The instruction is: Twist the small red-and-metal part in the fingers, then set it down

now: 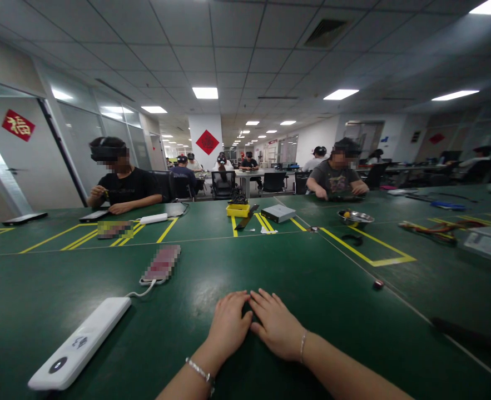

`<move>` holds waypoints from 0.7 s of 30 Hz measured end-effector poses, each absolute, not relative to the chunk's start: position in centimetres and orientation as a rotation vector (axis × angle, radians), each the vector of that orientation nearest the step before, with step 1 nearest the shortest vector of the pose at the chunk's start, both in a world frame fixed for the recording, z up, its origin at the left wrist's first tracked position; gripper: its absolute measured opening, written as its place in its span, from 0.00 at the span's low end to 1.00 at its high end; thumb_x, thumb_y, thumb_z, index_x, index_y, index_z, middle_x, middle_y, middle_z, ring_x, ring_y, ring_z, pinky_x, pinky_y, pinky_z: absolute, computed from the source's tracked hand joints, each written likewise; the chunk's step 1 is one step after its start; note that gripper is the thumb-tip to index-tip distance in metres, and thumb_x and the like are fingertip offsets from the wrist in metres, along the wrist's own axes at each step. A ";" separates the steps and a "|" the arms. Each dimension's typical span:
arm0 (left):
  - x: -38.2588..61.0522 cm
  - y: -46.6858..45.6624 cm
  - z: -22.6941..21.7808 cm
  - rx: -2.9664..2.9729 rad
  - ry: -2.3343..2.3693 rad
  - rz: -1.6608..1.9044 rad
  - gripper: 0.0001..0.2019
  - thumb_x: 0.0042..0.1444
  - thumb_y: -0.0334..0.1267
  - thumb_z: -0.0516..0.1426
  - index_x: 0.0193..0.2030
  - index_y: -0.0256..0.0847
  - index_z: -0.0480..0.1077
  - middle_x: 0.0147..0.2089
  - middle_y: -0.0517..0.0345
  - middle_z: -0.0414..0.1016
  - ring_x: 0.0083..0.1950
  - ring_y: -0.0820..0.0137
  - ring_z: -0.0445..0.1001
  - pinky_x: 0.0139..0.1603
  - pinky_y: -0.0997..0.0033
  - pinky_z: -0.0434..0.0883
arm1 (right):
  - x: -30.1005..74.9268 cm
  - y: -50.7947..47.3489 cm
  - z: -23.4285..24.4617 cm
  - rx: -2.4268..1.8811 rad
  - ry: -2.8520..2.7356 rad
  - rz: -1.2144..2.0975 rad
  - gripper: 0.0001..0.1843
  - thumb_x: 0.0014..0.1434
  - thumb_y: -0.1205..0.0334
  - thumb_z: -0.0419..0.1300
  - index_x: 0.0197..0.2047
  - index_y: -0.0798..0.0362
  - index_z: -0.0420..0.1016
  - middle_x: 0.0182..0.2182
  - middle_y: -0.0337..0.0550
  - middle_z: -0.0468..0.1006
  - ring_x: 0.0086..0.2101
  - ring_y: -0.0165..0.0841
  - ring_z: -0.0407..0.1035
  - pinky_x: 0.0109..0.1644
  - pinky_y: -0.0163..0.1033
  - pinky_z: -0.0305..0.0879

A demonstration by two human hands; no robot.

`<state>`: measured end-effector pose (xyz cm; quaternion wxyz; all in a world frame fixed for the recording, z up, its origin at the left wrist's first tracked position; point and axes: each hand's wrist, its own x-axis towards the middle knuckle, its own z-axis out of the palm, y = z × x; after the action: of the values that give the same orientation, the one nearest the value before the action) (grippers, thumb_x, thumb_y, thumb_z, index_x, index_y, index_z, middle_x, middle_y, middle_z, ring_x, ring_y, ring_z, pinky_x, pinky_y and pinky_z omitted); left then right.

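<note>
My left hand [228,325] and my right hand [276,322] lie flat, palms down, side by side on the green table [312,289] close to me. Their fingers are stretched out and the fingertips nearly touch. Neither hand holds anything. Each wrist wears a thin bracelet. A white power bank [80,341] lies to the left of my left hand, and a cable runs from it to a phone [162,263] farther back.
Yellow tape lines mark the table. Farther back sit a yellow tray [237,210], a grey box [278,213], a metal bowl [356,217] and a cable bundle [441,229]. A small red object [378,284] lies at right. Two people sit across the table; others work behind.
</note>
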<state>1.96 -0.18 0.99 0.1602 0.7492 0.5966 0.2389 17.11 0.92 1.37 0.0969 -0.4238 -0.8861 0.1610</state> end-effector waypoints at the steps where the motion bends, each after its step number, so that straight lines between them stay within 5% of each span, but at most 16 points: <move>1: 2.0 -0.2 1.0 2.144 1.704 0.676 0.19 0.48 0.35 0.49 0.48 0.43 0.65 0.54 0.57 0.65 0.56 0.66 0.58 0.57 0.65 0.52 | 17.3 1.0 1.4 -1.248 -2.642 0.487 0.30 0.55 0.48 0.44 0.59 0.48 0.49 0.59 0.44 0.51 0.58 0.41 0.40 0.58 0.53 0.37; 5: 1.8 -0.2 1.1 2.149 1.706 0.673 0.18 0.48 0.37 0.51 0.47 0.44 0.66 0.54 0.57 0.65 0.56 0.65 0.59 0.57 0.63 0.52 | 21.1 3.5 2.6 -1.440 -2.548 0.236 0.25 0.55 0.50 0.43 0.55 0.46 0.59 0.56 0.43 0.58 0.57 0.41 0.44 0.57 0.53 0.39; 10: 1.8 -0.4 1.5 2.131 1.703 0.668 0.17 0.47 0.38 0.51 0.46 0.44 0.67 0.54 0.57 0.65 0.56 0.64 0.59 0.57 0.61 0.52 | 31.5 7.3 2.9 -2.099 -1.974 -0.264 0.23 0.53 0.66 0.43 0.51 0.54 0.65 0.52 0.53 0.63 0.53 0.46 0.51 0.52 0.53 0.50; 16: 1.8 -0.6 1.7 2.114 1.693 0.655 0.16 0.48 0.38 0.51 0.45 0.45 0.68 0.54 0.58 0.64 0.57 0.64 0.57 0.57 0.60 0.51 | 40.8 8.2 0.9 -2.447 -1.543 -0.089 0.25 0.51 0.66 0.43 0.51 0.51 0.65 0.52 0.56 0.62 0.48 0.53 0.58 0.42 0.55 0.60; 21: 1.7 -0.6 1.8 2.107 1.688 0.645 0.16 0.48 0.38 0.51 0.45 0.45 0.67 0.55 0.58 0.64 0.57 0.63 0.57 0.58 0.58 0.50 | 41.7 8.5 0.2 -2.421 -1.593 -0.038 0.21 0.47 0.67 0.46 0.41 0.57 0.73 0.42 0.59 0.70 0.40 0.50 0.65 0.37 0.50 0.64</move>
<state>1.71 -0.57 1.76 0.1818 0.7465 0.5978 0.2286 41.70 8.48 0.15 0.1214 -0.8291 -0.5456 -0.0129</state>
